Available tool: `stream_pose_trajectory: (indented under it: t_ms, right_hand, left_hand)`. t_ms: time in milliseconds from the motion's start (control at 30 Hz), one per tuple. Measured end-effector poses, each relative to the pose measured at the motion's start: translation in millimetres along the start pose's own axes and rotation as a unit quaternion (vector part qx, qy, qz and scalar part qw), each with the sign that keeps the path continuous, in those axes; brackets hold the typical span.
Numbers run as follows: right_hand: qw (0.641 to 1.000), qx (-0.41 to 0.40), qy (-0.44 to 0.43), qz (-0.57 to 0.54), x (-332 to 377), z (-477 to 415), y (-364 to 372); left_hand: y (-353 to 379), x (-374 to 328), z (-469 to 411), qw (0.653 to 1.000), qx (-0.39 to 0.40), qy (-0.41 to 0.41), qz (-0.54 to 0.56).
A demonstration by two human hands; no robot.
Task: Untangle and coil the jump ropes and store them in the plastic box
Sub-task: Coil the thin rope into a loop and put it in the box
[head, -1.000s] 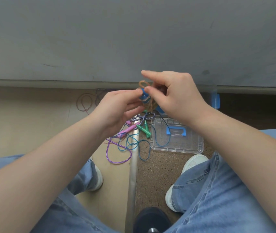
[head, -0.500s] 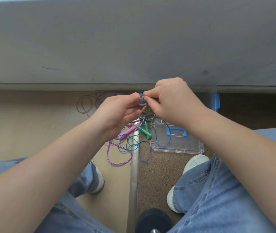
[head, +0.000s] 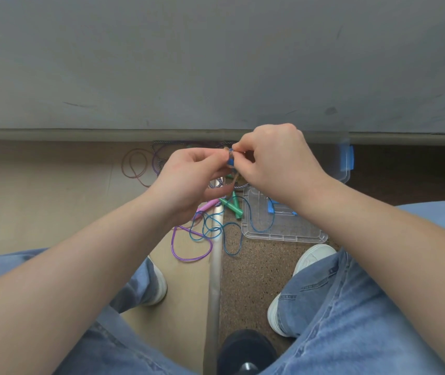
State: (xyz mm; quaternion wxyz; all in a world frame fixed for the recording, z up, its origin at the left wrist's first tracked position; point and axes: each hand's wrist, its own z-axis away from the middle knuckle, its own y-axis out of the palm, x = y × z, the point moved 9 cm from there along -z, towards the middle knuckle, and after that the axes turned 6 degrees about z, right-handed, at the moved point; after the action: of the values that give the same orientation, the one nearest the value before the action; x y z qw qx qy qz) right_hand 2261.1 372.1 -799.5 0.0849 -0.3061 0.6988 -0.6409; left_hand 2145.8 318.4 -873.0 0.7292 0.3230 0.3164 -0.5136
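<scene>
Left hand (head: 189, 173) | right hand (head: 275, 158) | both raised, fingers curled — pinching blue jump rope (head: 231, 159)

A plain indoor room, seen down at floor level beside a scuffed grey wall (head: 216, 63) with a baseboard (head: 53, 133). Smooth beige floor (head: 40, 198) meets speckled brown flooring (head: 254, 280) along a metal strip (head: 214, 282), and ropes (head: 202, 235) and a clear lid (head: 283, 228) lie on it. Home, school or office cannot be told.

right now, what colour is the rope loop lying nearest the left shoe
Purple. The rope loop shows best in the head view, the only one here.
</scene>
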Motion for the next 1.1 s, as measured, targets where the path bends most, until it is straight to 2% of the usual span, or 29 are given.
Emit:
stream_pose_trajectory:
  t_ms: [133, 233, 300, 367, 433, 500, 733, 833, 933, 967, 1033, 1100]
  right_hand:
    - [0.996, 0.009, -0.086, 0.011, 9.9, 1.2, 7.7]
    - [0.993, 0.062, -0.102, 0.010, 10.8, -0.2, 19.7]
    - [0.993, 0.084, -0.085, -0.015, 4.9, -2.6, 19.3]
    - [0.993, 0.083, -0.021, -0.085, -9.7, -6.8, 11.7]
    - [0.973, 0.083, 0.076, -0.199, -28.8, -8.5, 9.6]
    - [0.950, 0.101, 0.124, -0.267, -35.8, -6.9, 16.7]
    - [0.918, 0.172, 0.128, -0.335, -31.7, -0.2, 27.7]
    - [0.913, 0.173, 0.121, -0.349, -28.9, 0.2, 30.8]
    - [0.940, 0.170, 0.085, -0.282, -21.8, -1.6, 32.8]
    - [0.933, 0.191, 0.071, -0.298, -15.1, 0.0, 35.5]
    - [0.887, 0.231, 0.062, -0.394, -1.4, 5.6, 39.4]
    - [0.874, 0.214, 0.068, -0.431, 0.2, 7.1, 35.8]
  left_hand:
    - [-4.3, 3.3, 1.5, 1.000, -0.016, -0.015, 0.021]
    - [-5.9, 4.3, 2.4, 0.999, -0.009, -0.022, 0.033]
    - [-7.0, 1.6, 2.4, 1.000, 0.000, -0.003, 0.019]
    - [-4.2, -3.8, 3.6, 0.999, 0.020, 0.028, -0.002]
    - [-1.5, -8.7, 3.6, 0.998, 0.038, 0.056, -0.015]
    - [-3.0, -11.0, 1.6, 0.997, 0.035, 0.070, -0.020]
    - [-5.2, -2.6, 2.3, 0.998, 0.035, 0.049, -0.032]
    - [-5.5, -2.1, 0.9, 0.994, 0.025, 0.061, -0.090]
    - [-3.7, -9.0, 2.9, 0.987, -0.005, 0.091, -0.134]
    - [-1.3, -11.3, 4.2, 0.985, -0.003, 0.102, -0.142]
    - [0.5, -17.4, 7.4, 0.972, -0.003, 0.134, -0.192]
    - [0.5, -24.0, 10.8, 0.947, -0.009, 0.167, -0.275]
